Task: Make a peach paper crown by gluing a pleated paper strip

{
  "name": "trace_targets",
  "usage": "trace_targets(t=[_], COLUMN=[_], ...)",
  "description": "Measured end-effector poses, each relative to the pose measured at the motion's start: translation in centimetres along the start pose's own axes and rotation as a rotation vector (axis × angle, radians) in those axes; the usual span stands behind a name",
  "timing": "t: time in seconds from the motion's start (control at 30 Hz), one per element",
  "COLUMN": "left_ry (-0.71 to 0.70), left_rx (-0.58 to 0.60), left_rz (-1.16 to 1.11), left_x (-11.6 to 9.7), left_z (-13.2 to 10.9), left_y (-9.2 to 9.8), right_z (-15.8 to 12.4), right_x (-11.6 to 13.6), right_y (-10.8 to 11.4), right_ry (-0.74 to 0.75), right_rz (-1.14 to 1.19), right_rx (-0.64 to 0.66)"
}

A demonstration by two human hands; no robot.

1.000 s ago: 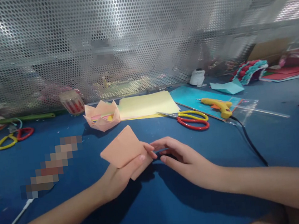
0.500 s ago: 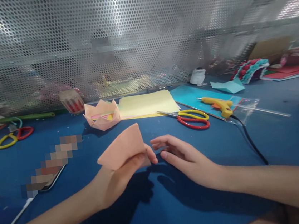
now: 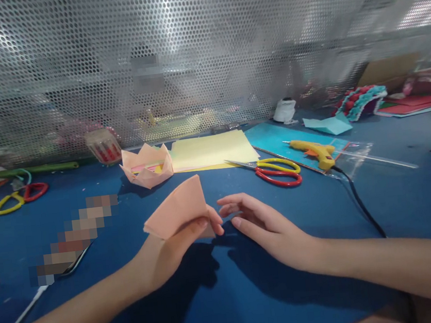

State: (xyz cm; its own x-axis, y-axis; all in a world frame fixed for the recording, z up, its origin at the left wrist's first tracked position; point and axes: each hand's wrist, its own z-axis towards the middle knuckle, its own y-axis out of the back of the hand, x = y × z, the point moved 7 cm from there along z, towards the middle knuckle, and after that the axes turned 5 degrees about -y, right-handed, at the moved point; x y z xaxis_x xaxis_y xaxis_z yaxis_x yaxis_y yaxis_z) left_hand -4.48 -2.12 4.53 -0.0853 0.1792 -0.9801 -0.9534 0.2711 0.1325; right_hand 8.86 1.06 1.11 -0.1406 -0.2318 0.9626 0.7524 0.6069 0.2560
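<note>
A folded piece of peach paper (image 3: pixel 178 206) is held in my left hand (image 3: pixel 182 243), the thumb on its near side and the fingers mostly behind it. My right hand (image 3: pixel 263 223) is just right of it, fingers loosely curved and apart, with nothing in it and not touching the paper. Beyond my left hand stands a peach paper cup with a pointed rim (image 3: pixel 153 176), which has small coloured pieces inside. Scissors with yellow and red handles (image 3: pixel 279 172) lie beyond my right hand, their blades over a stack of pale yellow paper (image 3: pixel 214 148).
A yellow glue gun (image 3: pixel 315 152) rests on blue sheets (image 3: pixel 271 137), its black cord running toward me. At the left are a blurred-out phone (image 3: pixel 77 263) with a white cable and second scissors (image 3: pixel 21 199). A perforated metal panel (image 3: pixel 203 54) stands behind the blue table (image 3: pixel 232 305).
My left hand has shifted very slightly, and the peach paper in it has tilted a little and moved slightly up and right. My right hand has hardly moved.
</note>
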Motion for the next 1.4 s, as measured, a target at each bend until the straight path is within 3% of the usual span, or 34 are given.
trace_targets(t=[0.2, 0.3, 0.4, 0.6, 0.73, 0.83, 0.93, 1.0, 1.03, 1.07, 1.13, 1.27, 1.4], left_ry=[0.031, 0.044, 0.054, 0.044, 0.045, 0.147, 0.369, 0.486, 0.516, 0.532, 0.538, 0.568, 0.585], left_rx=[0.036, 0.028, 0.003, 0.066, 0.107, 0.148, 0.255, 0.311, 0.308, 0.293, 0.276, 0.362, 0.468], left_rz=[0.101, 0.038, -0.033, 0.044, -0.123, -0.424, -0.646, -0.741, -0.776, -0.805, -0.854, -0.917, -0.920], left_x=[2.0, 2.7, 2.5, 2.5, 2.6, 2.7, 3.2, 3.5, 3.7, 3.8, 4.0, 4.4, 4.7], left_z=[0.1, 0.3, 0.5, 0.3, 0.2, -0.3, -1.5, -2.4, -2.6, -2.8, -3.1, -3.4, -3.2], left_y=[0.7, 0.7, 0.3, -0.2, -0.8, -2.1, -4.2, -5.2, -5.5, -5.7, -6.1, -7.1, -7.4], right_z=[0.0, 0.0, 0.0, -0.1, 0.1, 1.0, 2.4, 3.4, 3.8, 4.0, 4.0, 4.1, 4.6], right_x=[0.7, 0.7, 0.3, -0.1, 1.3, 2.5, 2.8, 1.4, -0.1, -1.9, -3.2, -3.7, -4.0], right_y=[-0.2, -0.2, 0.0, -0.2, 0.1, 2.6, 7.2, 11.3, 13.0, 14.1, 15.9, 17.7, 18.1], right_ry=[0.049, 0.055, 0.034, -0.011, 0.088, 0.166, 0.163, -0.048, -0.233, -0.423, -0.539, -0.537, -0.483], right_rz=[0.037, 0.050, 0.030, 0.013, -0.124, -0.375, -0.808, -1.052, -1.115, -1.123, -1.100, -1.054, -1.014], right_rx=[0.016, 0.018, -0.005, -0.003, -0.040, -0.144, -0.304, -0.403, -0.345, -0.221, -0.150, -0.164, -0.158])
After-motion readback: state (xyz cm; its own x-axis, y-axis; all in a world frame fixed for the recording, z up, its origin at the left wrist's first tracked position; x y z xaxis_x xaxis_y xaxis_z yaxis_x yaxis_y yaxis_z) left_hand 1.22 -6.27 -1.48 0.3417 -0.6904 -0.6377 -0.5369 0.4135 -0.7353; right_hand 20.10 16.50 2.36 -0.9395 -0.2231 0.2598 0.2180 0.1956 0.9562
